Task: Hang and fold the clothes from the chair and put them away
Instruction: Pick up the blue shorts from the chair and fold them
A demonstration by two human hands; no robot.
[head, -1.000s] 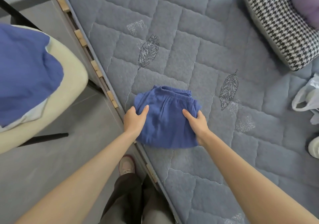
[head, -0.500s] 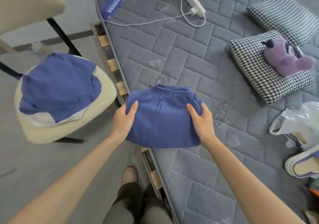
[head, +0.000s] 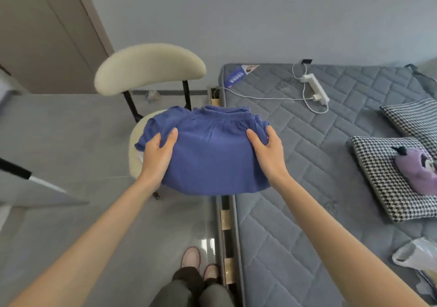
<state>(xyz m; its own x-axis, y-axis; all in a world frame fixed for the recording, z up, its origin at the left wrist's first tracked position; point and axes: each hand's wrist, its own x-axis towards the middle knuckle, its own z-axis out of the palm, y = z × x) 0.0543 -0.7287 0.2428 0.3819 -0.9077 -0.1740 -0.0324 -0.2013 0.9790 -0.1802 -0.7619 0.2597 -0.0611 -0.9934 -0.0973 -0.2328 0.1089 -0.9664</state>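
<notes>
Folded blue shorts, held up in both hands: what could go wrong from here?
1. The left hand and right hand grip the folded blue shorts only at the side edges, thumbs on top. The unsupported middle could sag and the fold might open while carried.
2. Another blue garment lies on the chair seat, partly hidden by the shorts. A low pass might drag it off.

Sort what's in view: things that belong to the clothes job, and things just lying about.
Job: folded blue shorts, held by the left hand and right hand; second blue garment on the chair.

Lying about: power strip, checked pillow, purple plush toy, plastic bag, all on the mattress.
</notes>
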